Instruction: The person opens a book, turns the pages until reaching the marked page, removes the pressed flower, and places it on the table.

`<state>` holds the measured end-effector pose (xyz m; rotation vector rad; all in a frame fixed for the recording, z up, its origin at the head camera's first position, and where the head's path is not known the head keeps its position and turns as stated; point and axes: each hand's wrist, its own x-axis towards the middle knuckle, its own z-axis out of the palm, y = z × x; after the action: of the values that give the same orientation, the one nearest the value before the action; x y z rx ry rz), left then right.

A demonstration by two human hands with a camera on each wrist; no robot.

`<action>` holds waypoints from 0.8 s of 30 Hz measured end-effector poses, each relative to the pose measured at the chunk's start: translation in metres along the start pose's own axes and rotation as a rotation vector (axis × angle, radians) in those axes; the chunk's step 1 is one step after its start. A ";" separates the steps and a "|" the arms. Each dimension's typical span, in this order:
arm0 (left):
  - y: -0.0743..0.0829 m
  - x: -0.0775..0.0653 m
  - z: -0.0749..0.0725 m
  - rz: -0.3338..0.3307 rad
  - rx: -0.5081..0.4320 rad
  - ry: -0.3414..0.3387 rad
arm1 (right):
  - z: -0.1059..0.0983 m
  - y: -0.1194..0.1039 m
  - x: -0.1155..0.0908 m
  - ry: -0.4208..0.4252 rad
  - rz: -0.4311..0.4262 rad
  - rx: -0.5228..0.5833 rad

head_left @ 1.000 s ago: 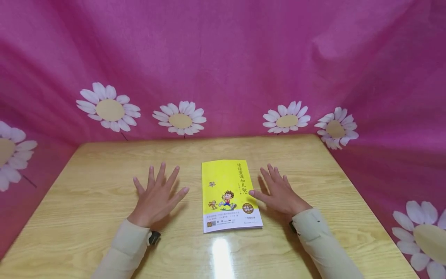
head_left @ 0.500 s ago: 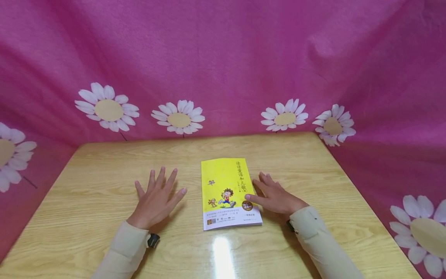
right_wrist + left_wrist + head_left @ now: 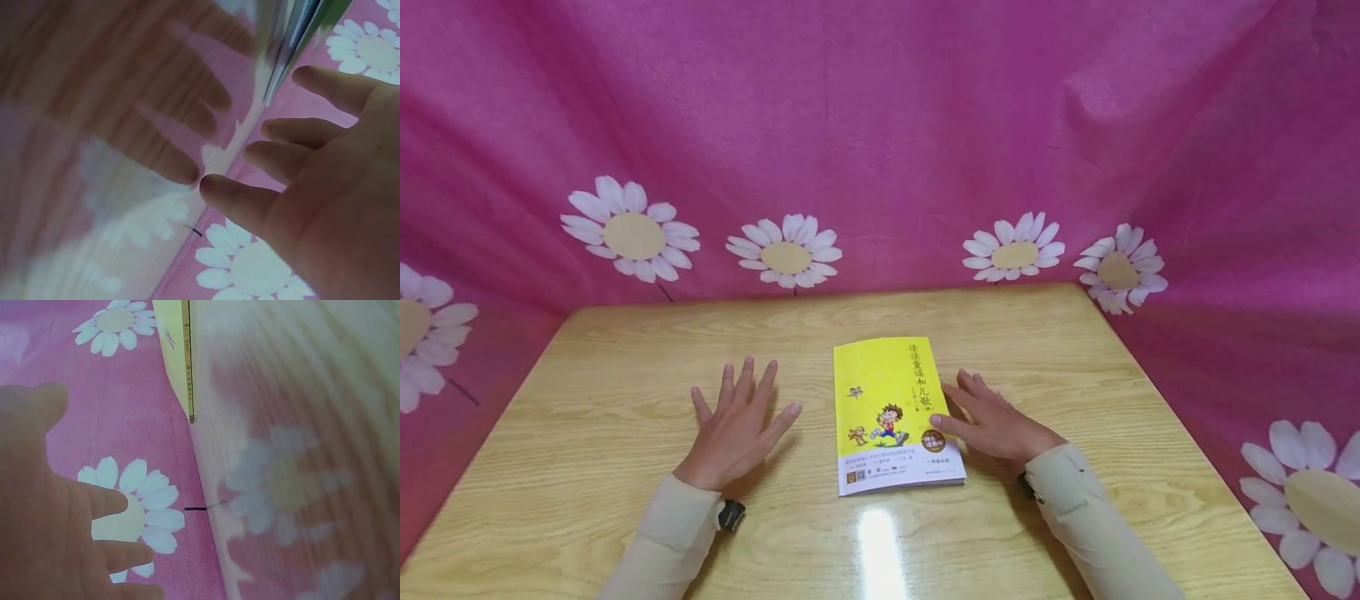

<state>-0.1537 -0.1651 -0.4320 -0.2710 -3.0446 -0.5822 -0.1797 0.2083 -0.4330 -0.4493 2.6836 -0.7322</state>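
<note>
One magenta cloth [image 3: 887, 125] with white daisies [image 3: 784, 257], cut off by my view, backs the pale wood-grain counter [image 3: 595, 375]. On it lies a yellow-and-white paperback book [image 3: 868, 367]. The bare left hand [image 3: 733, 437], fingers spread wide, holds nothing; the bare right hand [image 3: 1000, 423], fingers loosely extended at the book's right edge, grips nothing; contact is unclear to me. I read the black title [image 3: 918, 373], 读读童谣和儿歌; smaller print [image 3: 880, 457] blurs.

Title on the bright yellow rectangular paperback with a white bottom band [image 3: 880, 421] is readable — 读读童谣和儿歌, running down the right side of the cover, with a bracketed character after it that's too small to make out. The round brown badge [image 3: 933, 441] seems to say 快乐读书吧, and 一年级必读 sits under it. Bottom left has a square black-and-white QR code [image 3: 861, 476]. Rest of the band's print — and the lettering on the narrow yellow spine [image 3: 188, 369] — is too tiny for me.
</note>
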 end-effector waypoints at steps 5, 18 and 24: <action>-0.003 0.000 -0.003 -0.011 -0.003 -0.006 | -0.007 -0.003 -0.004 0.056 -0.062 -0.006; -0.010 -0.003 -0.008 -0.008 -0.005 0.001 | -0.016 -0.034 -0.006 0.171 -0.208 0.081; -0.010 -0.004 -0.013 0.009 -0.031 0.009 | -0.009 -0.057 0.000 0.125 -0.274 0.077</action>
<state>-0.1511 -0.1796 -0.4237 -0.2821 -3.0265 -0.6291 -0.1709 0.1657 -0.3949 -0.7863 2.7271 -0.9658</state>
